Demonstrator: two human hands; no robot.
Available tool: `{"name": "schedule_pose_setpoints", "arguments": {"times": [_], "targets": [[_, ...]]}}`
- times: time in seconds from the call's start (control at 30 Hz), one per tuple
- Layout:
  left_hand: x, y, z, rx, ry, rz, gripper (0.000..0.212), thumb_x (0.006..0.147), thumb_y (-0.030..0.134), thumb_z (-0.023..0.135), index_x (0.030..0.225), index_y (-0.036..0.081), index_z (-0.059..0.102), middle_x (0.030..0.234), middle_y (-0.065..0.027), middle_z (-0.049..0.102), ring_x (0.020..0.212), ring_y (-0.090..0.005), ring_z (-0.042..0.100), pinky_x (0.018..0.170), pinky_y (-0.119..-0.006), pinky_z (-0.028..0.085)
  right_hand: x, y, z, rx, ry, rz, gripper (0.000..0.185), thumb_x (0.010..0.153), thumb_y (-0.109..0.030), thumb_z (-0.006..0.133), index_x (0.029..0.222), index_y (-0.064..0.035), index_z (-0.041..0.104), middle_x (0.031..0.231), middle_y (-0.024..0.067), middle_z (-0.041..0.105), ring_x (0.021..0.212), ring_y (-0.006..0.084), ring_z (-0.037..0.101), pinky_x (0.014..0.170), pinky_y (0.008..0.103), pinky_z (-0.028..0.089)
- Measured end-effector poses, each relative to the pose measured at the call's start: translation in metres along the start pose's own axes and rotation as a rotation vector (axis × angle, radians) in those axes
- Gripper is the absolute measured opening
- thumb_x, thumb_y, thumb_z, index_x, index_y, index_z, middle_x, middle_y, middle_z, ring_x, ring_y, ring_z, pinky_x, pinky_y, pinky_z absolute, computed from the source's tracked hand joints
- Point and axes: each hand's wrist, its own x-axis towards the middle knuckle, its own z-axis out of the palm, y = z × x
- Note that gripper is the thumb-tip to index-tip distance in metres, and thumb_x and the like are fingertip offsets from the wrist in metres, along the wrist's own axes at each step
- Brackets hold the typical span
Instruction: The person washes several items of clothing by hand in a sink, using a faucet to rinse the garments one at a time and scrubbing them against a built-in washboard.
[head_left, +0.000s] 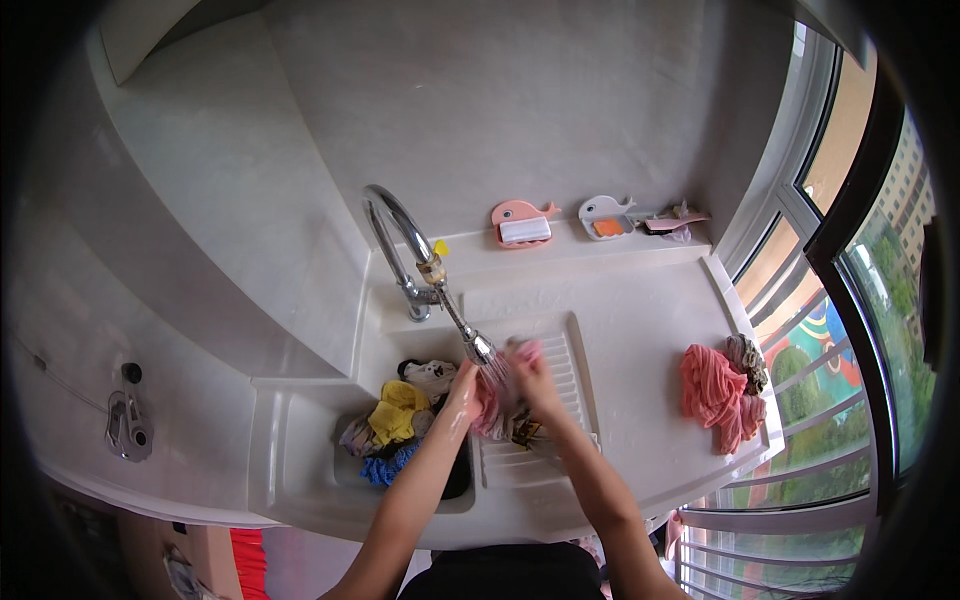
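Observation:
Water sprays from the chrome faucet (480, 346) onto a pink cloth (489, 409) between my hands. My left hand (463, 394) grips the cloth's left side, just below the spray head. On the other side, my right hand (534, 379) is closed on a blurred pink part of the cloth. Beneath my hands, a patterned garment (531, 433) lies on the ribbed washboard (559, 360). In the sink basin (463, 491) at the left sit a yellow cloth (397, 411), a blue cloth (390, 463) and a white garment with dark parts (431, 377).
Crumpled coral garments (716, 397) rest on the counter's right edge, beside the barred window. Along the back ledge stand a pink whale soap dish (523, 225), a grey whale soap dish (606, 219) and a pink brush (675, 223). A wall borders the left.

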Motion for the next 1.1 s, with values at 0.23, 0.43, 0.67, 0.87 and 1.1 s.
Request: {"name": "schedule_pose_setpoints", "arguments": {"times": [0.23,0.43,0.67,0.87,1.1], "targets": [[0.005,-0.039,0.041,-0.306,-0.336,0.04,0.032,0.094,0.034,0.048,0.109,0.008,0.059,0.105,-0.0073,0.062,0.097,-0.0192,0.06,0.082,-0.034,0.05,-0.007,-0.036,0.038,-0.983,0.028,-0.208,0.022,0.076,-0.027,0.064,0.088,-0.0081,0.063,0.089,0.0173,0.063,0.078,0.04,0.062,0.072,0.0475,0.05],[-0.002,-0.016,0.013,-0.307,-0.623,-0.092,0.049,0.089,0.052,0.045,0.108,0.01,0.061,0.105,-0.0083,0.063,0.094,-0.0224,0.06,0.078,-0.037,0.051,-0.016,0.003,0.052,-1.141,0.084,-0.348,0.023,0.077,-0.029,0.062,0.094,-0.0139,0.065,0.091,0.0187,0.066,0.075,0.0397,0.065,0.073,0.0482,0.051],[-0.036,-0.008,0.025,-0.026,0.073,-0.297,0.031,0.086,0.028,0.059,0.111,0.01,0.06,0.1,-0.0077,0.065,0.088,-0.0212,0.062,0.078,-0.035,0.051,0.054,-0.032,0.005,-1.154,-0.1,-0.195,0.05,0.081,-0.031,0.067,0.121,-0.0094,0.047,0.106,0.0218,0.054,0.092,0.0389,0.059,0.077,0.0479,0.05],[-0.025,0.016,-0.041,0.846,0.186,0.33,0.03,0.076,0.009,0.066,0.104,0.002,0.059,0.09,-0.006,0.062,0.08,-0.0159,0.058,0.073,-0.031,0.047,0.045,-0.042,-0.079,-1.161,-0.216,-0.433,0.053,0.079,-0.038,0.068,0.119,-0.0078,0.05,0.102,0.0181,0.058,0.092,0.0364,0.06,0.075,0.0472,0.051],[-0.095,0.022,0.008,1.475,0.035,0.382,0.037,0.075,0.011,0.067,0.109,0.002,0.057,0.093,-0.0192,0.064,0.087,-0.0313,0.064,0.076,-0.039,0.048,-0.069,-0.077,-0.083,-1.551,-0.66,0.167,0.049,0.077,-0.052,0.063,0.102,-0.0099,0.056,0.089,0.0157,0.062,0.084,0.0335,0.062,0.069,0.0459,0.05]]}}
